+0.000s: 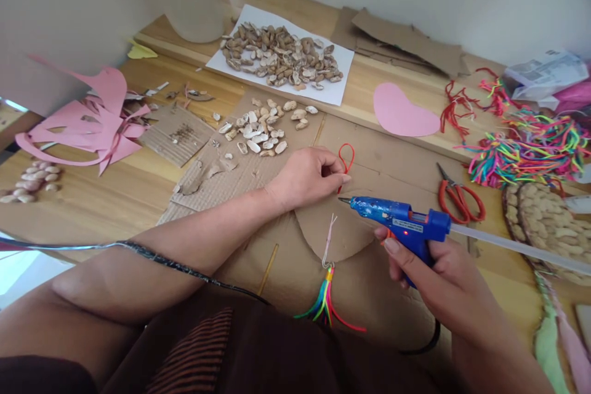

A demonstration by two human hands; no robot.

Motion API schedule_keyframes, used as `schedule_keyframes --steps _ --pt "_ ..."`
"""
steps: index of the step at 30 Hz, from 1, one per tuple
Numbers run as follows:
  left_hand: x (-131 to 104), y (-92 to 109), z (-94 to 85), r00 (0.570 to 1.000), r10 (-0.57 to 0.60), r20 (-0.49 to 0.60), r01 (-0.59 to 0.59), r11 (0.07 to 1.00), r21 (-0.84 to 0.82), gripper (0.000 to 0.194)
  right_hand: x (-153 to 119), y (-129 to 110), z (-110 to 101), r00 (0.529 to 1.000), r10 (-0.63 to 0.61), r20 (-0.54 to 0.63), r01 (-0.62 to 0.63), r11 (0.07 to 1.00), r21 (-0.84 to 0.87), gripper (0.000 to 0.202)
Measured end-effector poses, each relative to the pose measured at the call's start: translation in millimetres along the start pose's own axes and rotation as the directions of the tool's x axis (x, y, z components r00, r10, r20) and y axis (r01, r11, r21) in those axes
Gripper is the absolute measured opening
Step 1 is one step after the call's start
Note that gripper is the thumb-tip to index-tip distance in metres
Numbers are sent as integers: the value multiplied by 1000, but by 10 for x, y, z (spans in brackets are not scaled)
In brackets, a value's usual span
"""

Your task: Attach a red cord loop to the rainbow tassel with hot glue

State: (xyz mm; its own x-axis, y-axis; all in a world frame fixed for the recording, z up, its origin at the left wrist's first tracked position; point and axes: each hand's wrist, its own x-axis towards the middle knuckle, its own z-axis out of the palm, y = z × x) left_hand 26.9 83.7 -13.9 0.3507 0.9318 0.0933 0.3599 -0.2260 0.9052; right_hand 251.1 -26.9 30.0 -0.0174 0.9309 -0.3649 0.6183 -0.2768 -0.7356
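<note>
My left hand (311, 175) pinches a loop of red cord (347, 157) at the top edge of a cardboard heart (318, 228). My right hand (429, 265) is wrapped round the grip of a blue hot glue gun (392, 215), whose small red light is lit. Its nozzle points left, close beside the red cord and my left fingertips. A clear glue stick (517, 246) sticks out of the gun's back. A multicoloured tassel (329, 298) hangs below the heart's lower point, its pale string lying on the cardboard.
Peanut shells lie on white paper (341, 61) and on the cardboard mat (378, 154). Red-handled scissors (462, 200), a pink paper heart (404, 112) and colourful tassels (526, 148) are at right. Pink paper scraps (92, 123) lie left. A black cable (184, 271) crosses my left arm.
</note>
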Motion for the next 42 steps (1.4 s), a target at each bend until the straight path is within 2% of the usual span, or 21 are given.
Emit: schedule_keyframes --steps 3,7,12,22,32,42 --pt "-7 4 10 998 25 -59 -24 1000 11 17 5 17 12 999 33 -4 -33 999 34 45" --pt "-17 23 17 992 42 -120 -43 999 -11 16 68 155 14 1000 -7 24 6 999 34 46" --pt "-42 73 11 997 -2 -83 -4 997 -73 16 90 215 19 997 -72 23 71 997 23 42" --pt "-52 67 2 997 52 -66 -48 997 57 14 62 172 3 983 -186 -13 178 958 -224 36" --pt "-55 59 -3 997 61 -53 -58 996 61 14 62 176 14 988 -153 0 147 951 -273 38" --pt "-56 59 1 997 59 -46 -56 996 66 14 16 12 58 988 -152 -29 137 945 -297 40"
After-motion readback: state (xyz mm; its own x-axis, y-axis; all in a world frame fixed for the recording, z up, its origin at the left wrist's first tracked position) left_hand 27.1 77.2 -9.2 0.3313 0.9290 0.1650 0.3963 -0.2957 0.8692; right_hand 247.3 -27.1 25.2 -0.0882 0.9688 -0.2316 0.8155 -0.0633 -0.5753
